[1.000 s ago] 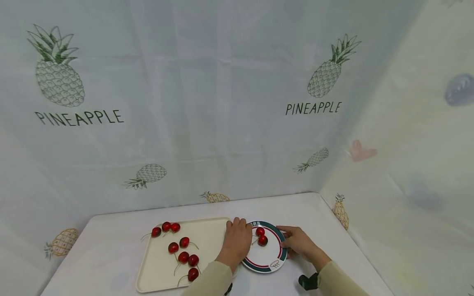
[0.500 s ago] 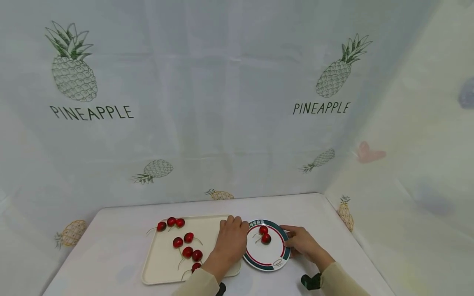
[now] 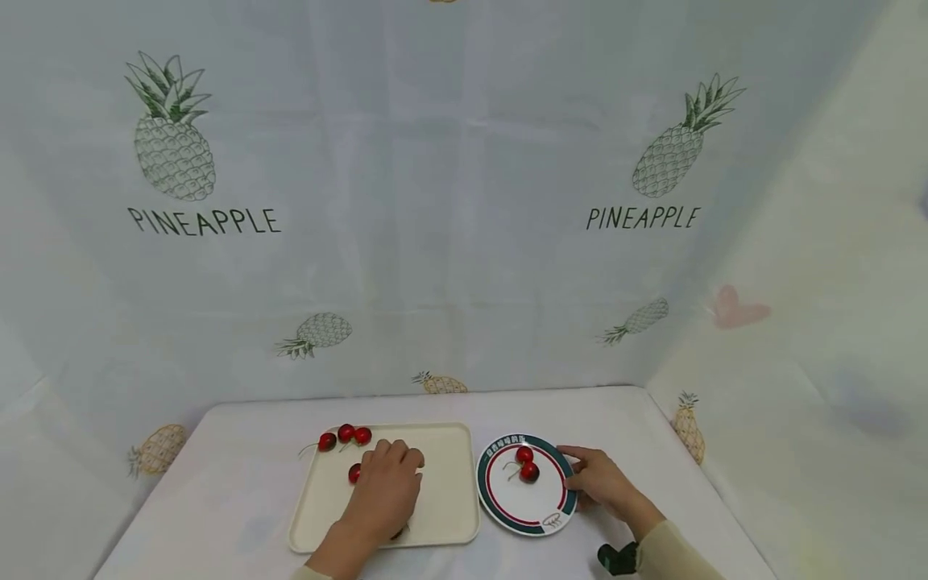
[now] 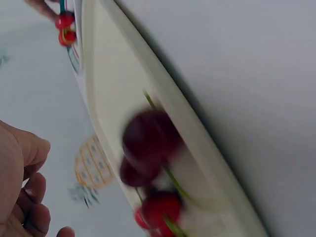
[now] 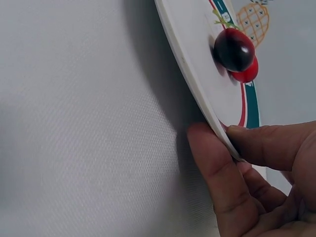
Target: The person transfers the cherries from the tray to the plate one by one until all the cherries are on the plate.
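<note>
Along the right edge of a round plate (image 3: 511, 503), the right hand (image 3: 602, 482) pinches the smooth rim, one digit on the upper face and another beneath, with little more than the rim's thickness between them. Over a shallow tray (image 3: 445, 483), the left hand (image 3: 387, 487) has its fingers (image 4: 37, 150) loosely bent and slightly parted, and no object shows between them. The plate is white and hard-looking, with a broad dark green band, a thin red ring, lettering at its far side and a small leaf drawing at its near side. On it, two glossy round cherries (image 3: 529, 473) rest together, their thin stems pointing left. Just beside the plate, the cream tray is a rectangle with rounded corners and a low raised lip. Three red cherries (image 3: 346, 433) sit by its far left corner, one with its stem over the lip; another cherry (image 3: 354, 473) shows beside the left hand, which hides part of the tray. Pale cloth, finely woven in the right wrist view, covers the table (image 3: 246, 467). Behind hangs a softly creased curtain (image 3: 435, 242) printed with pineapples.
</note>
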Available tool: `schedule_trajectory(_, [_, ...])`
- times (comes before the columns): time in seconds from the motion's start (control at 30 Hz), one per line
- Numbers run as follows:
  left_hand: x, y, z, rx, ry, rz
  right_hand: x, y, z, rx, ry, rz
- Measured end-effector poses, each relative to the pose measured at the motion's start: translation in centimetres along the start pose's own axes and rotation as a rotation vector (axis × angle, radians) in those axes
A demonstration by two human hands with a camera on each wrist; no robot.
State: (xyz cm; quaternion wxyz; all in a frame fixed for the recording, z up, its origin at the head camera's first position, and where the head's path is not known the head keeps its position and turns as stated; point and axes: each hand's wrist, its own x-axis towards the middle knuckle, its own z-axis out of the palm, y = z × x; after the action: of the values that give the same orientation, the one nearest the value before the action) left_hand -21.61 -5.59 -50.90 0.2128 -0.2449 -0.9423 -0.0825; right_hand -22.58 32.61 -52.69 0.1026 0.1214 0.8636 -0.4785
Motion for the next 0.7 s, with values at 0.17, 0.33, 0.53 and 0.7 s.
schedule_trajectory(0.17, [-2.3,-3.0,-0.9,-0.026,-0.064,-0.116,0.1,0.1,-0.1,-0.032,0.003,-0.024])
schedule_trajectory(0.33, [-4.2,-5.4,-1.9,-0.039,-0.126,-0.235,-0.1,-0.2,-0.2,-0.011,-0.007,-0.017])
schedule_trajectory(0.53, [-6.0,-6.3,-3.3,-0.061,-0.212,-0.292,-0.5,-0.3,-0.6,0.042,-0.04,0.014])
schedule_trajectory(0.7, [-6.7,-6.1,-3.4,-0.076,-0.243,-0.301,-0.4,0.0,-0.4,0.049,-0.042,0.019])
